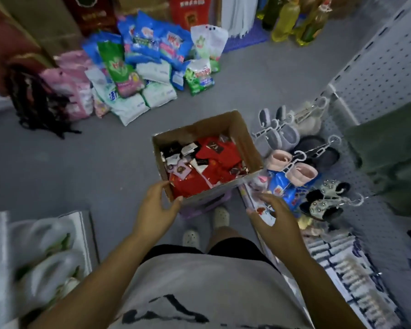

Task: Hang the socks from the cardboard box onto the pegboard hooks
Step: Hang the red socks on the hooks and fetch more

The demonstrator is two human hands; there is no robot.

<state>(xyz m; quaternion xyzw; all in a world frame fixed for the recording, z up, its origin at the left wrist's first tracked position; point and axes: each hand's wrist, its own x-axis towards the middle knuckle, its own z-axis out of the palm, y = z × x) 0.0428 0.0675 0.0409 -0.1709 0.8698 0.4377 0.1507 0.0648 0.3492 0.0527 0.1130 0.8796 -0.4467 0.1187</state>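
Observation:
An open cardboard box (248,148) sits on a purple stool in front of me, filled with packaged socks (214,160), mostly red with some black-and-white ones. My left hand (158,207) is open at the box's near left corner, fingers spread around the rim. To the right of the box's near edge my right hand (273,214) hovers open and holds nothing. The white pegboard (384,67) runs along the right side, with slippers (292,167) hanging from its hooks.
Bags of detergent (150,65) are piled on the grey floor beyond the box. Oil bottles (292,17) stand at the back right. A white shelf with plastic-wrapped goods (40,255) is at my lower left. Striped packaged goods (351,269) hang at my lower right.

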